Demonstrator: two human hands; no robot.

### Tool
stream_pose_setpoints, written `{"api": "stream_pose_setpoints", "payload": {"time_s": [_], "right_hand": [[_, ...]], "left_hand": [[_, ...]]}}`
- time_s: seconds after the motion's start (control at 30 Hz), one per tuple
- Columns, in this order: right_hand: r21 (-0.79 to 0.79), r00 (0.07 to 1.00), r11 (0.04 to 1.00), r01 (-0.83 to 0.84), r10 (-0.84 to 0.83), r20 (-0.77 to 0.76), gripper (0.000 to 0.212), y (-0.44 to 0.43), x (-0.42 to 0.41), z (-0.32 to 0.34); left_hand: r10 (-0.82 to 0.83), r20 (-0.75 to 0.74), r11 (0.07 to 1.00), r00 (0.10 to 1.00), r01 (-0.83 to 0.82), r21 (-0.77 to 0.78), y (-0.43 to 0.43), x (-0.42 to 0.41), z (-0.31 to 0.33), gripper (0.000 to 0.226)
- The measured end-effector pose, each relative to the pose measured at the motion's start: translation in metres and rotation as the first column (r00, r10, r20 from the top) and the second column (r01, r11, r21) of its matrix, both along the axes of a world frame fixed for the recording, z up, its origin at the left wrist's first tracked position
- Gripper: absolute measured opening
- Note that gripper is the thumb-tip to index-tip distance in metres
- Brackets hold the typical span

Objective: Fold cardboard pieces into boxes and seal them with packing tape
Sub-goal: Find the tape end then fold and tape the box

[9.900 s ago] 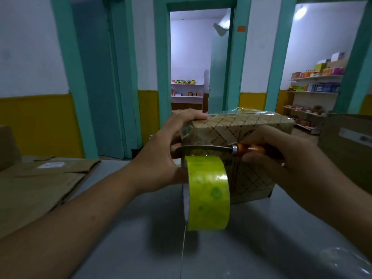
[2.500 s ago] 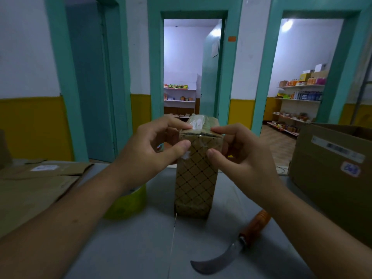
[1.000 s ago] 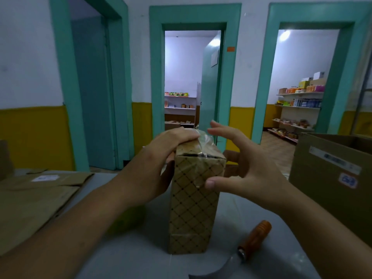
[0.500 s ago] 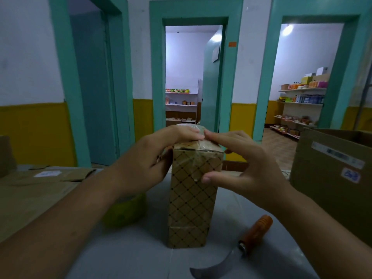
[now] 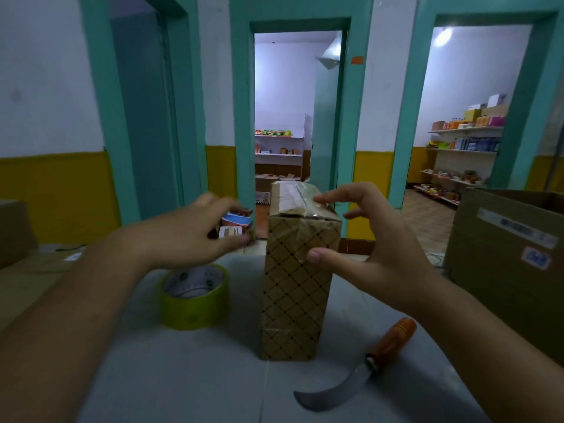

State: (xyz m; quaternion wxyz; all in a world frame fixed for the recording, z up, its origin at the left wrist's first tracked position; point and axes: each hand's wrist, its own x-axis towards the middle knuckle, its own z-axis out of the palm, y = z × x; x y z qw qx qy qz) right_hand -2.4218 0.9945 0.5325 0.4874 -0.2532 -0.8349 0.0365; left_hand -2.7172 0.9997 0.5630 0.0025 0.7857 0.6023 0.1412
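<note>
Box upright; right hand spread, pressing its taped top; left hand blurred, grip unclear.

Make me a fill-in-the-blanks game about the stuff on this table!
1. The top of the patterned box is sealed with clear ____.
2. The yellow-green tape roll lies flat on the box's ____ side.
3. The curved knife on the table has an ____ handle.
4. The hand touching the box is the person's ____ one.

Missing words: tape, left, orange, right.
</note>
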Motion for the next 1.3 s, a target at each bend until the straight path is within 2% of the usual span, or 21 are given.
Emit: {"api": "stream_pose_setpoints", "payload": {"time_s": [0.07, 0.1, 0.13, 0.17, 0.27, 0.37, 0.43, 0.5, 0.57, 0.63, 0.7, 0.73, 0.8, 0.9, 1.0, 1.1, 1.3], "right_hand": [[0.011, 1.000, 1.000, -0.016, 0.016, -0.010, 0.069, 0.000, -0.001, 0.000], [0.013, 1.000, 1.000, -0.022, 0.022, -0.013, 0.070, 0.000, -0.001, -0.001], [0.010, 1.000, 1.000, -0.024, 0.024, -0.015, 0.071, 0.000, -0.001, -0.001], [0.004, 1.000, 1.000, -0.025, 0.025, -0.018, 0.072, 0.000, -0.001, -0.001], [-0.014, 1.000, 1.000, -0.023, 0.023, -0.015, 0.073, 0.001, 0.000, -0.001], [-0.033, 1.000, 0.999, -0.019, 0.019, -0.017, 0.072, 0.001, 0.000, -0.001], [-0.041, 1.000, 0.999, -0.011, 0.010, -0.027, 0.071, 0.001, 0.000, -0.001], [-0.054, 0.999, 0.999, 0.005, -0.008, -0.047, 0.069, 0.000, 0.000, -0.001], [-0.049, 0.997, 0.998, 0.035, -0.038, -0.071, 0.065, -0.002, 0.000, -0.001], [-0.015, 0.993, 0.998, 0.066, -0.067, -0.095, 0.058, -0.004, -0.001, 0.001], [0.039, 0.990, 0.996, 0.080, -0.074, -0.119, 0.048, -0.006, -0.004, 0.004], [0.081, 0.988, 0.993, 0.088, -0.077, -0.131, 0.044, -0.008, -0.006, 0.006], [0.184, 0.985, 0.977, 0.108, -0.080, -0.152, 0.042, -0.014, -0.011, 0.013], [0.308, 0.988, 0.946, 0.100, -0.058, -0.144, 0.057, -0.027, -0.014, 0.026], [0.367, 0.996, 0.928, 0.067, -0.042, -0.075, 0.068, -0.035, -0.013, 0.034], [0.445, 0.999, 0.894, 0.041, -0.028, -0.036, 0.058, -0.034, -0.013, 0.034], [0.581, 0.988, 0.803, 0.136, -0.064, -0.143, 0.033, -0.037, -0.015, 0.029]], "left_hand": [[0.166, -0.186, 0.911, 0.968, -0.223, -0.348, -0.002, -0.017, -0.001, 0.123], [0.191, -0.216, 0.850, 0.958, -0.271, -0.451, -0.003, -0.021, -0.003, 0.138], [0.203, -0.200, 0.806, 0.958, -0.280, -0.522, -0.003, -0.023, -0.006, 0.142], [0.221, -0.166, 0.785, 0.961, -0.277, -0.554, -0.001, -0.024, -0.008, 0.137], [0.245, -0.124, 0.800, 0.962, -0.273, -0.534, 0.000, -0.021, -0.013, 0.112], [0.164, -0.163, 0.879, 0.973, -0.219, -0.424, 0.004, -0.026, -0.013, 0.099], [0.065, -0.163, 0.966, 0.984, -0.103, -0.238, 0.007, -0.037, -0.005, 0.098], [-0.075, -0.047, 0.997, 0.996, 0.076, 0.029, 0.006, -0.046, 0.005, 0.098], [-0.257, 0.044, 0.899, 0.965, 0.222, 0.377, 0.002, -0.044, 0.016, 0.102], [-0.367, 0.044, 0.694, 0.929, 0.243, 0.678, -0.008, -0.032, 0.026, 0.103], [-0.424, 0.043, 0.527, 0.905, 0.208, 0.824, -0.023, -0.017, 0.033, 0.101], [-0.445, 0.036, 0.477, 0.895, 0.203, 0.855, -0.030, -0.011, 0.035, 0.100], [-0.461, -0.022, 0.435, 0.887, 0.248, 0.866, -0.041, 0.001, 0.037, 0.099], [-0.455, -0.138, 0.447, 0.880, 0.360, 0.819, -0.047, 0.018, 0.035, 0.100], [-0.482, -0.188, 0.452, 0.856, 0.426, 0.784, -0.049, 0.028, 0.032, 0.096], [-0.481, -0.214, 0.429, 0.850, 0.441, 0.788, -0.052, 0.027, 0.034, 0.090], [-0.470, -0.201, 0.442, 0.859, 0.427, 0.789, -0.053, 0.027, 0.034, 0.091]]}}
